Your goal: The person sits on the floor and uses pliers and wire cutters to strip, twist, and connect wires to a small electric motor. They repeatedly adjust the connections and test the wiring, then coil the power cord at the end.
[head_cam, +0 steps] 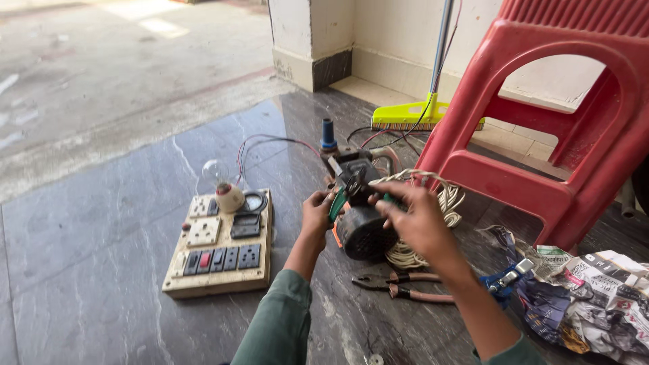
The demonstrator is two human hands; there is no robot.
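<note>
A small black electric motor pump point(363, 232) stands on the dark stone floor, with a blue-capped pipe stub point(328, 135) behind it. My left hand point(316, 213) grips a green-handled tool point(336, 205) held against the pump's left side. My right hand point(414, 213) rests on the pump's top right, fingers curled around its upper part. A coil of white rope or cable point(443, 200) lies just behind my right hand. Pliers with brownish handles point(399, 284) lie on the floor below my right forearm.
A wooden switchboard point(223, 250) with sockets, switches and a bulb point(218, 174) lies to the left, wires running to the pump. A red plastic chair point(541, 128) stands at right, a yellow-green broom head point(405, 115) behind, crumpled newspaper point(595, 297) at lower right.
</note>
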